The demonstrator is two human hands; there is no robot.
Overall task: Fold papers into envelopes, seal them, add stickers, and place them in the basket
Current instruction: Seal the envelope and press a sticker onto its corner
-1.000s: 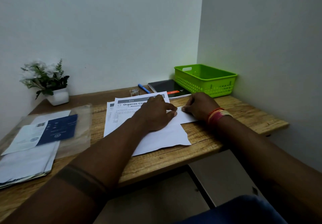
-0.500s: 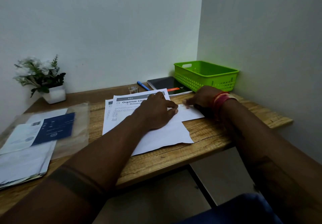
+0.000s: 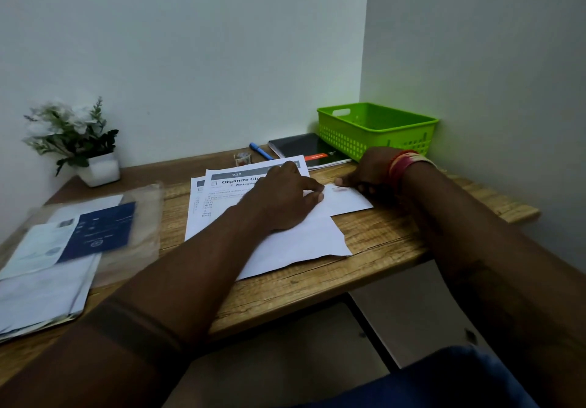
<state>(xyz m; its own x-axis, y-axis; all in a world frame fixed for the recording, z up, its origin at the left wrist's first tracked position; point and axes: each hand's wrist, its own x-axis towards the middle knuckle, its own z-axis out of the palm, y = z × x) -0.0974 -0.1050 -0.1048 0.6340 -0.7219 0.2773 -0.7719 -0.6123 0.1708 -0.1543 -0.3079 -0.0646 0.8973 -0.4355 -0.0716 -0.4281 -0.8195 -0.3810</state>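
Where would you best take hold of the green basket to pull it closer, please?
Grip the green basket at the handle slot in its left end wall, coming from the left: the right side and back sit against the corner walls, so probably only that end and the front are reachable.

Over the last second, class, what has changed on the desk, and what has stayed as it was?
The right hand has slid rightward along the top edge of the white paper, pressing its crease, and its wrist now hides part of the green basket. The left hand stays pressed on the paper where it was. The printed sheets, notebook and pen have not moved.
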